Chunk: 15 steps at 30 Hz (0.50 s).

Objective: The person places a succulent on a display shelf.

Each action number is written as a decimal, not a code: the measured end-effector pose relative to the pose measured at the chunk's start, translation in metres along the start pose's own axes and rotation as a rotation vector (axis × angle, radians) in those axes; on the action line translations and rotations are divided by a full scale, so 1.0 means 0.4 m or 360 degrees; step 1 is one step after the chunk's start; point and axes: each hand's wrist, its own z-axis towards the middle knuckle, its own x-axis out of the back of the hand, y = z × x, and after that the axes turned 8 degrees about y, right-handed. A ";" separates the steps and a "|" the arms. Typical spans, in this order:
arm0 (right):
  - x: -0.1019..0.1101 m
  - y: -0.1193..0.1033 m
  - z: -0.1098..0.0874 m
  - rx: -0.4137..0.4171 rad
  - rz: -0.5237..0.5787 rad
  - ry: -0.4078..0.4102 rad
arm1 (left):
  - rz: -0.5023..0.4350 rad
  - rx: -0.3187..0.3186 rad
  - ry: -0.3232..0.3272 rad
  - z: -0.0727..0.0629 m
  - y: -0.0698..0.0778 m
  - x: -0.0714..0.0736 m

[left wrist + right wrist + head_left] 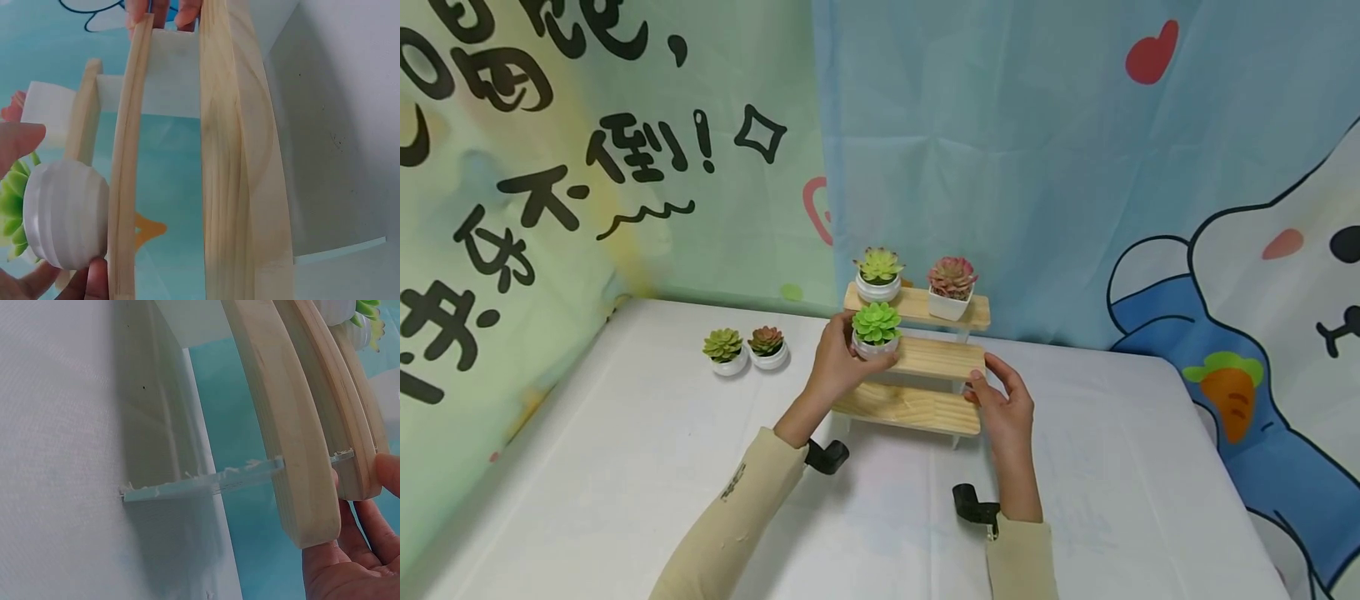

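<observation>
Green potted succulent [876, 325] in left hand [838, 362], at middle wooden tier [942, 357].

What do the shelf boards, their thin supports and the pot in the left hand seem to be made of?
Shelf boards: wood, pale and smooth; the grain shows.
Supports: perhaps acrylic or similar plastic; they look translucent, with ragged bits along one edge.
Pot: ceramic or plastic, white and faintly ribbed; the look leaves this open.
</observation>
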 end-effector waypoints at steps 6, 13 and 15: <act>0.009 0.090 0.057 0.0040 0.0030 0.0026 | -0.0102 0.0068 -0.0009 -0.010 -0.007 0.027; 0.007 0.046 0.029 0.0024 0.0038 -0.0014 | -0.0042 -0.0056 0.0024 -0.033 -0.037 0.074; 0.004 0.022 0.014 0.0007 0.0005 -0.0012 | -0.0030 -0.0054 0.0043 -0.040 -0.043 0.083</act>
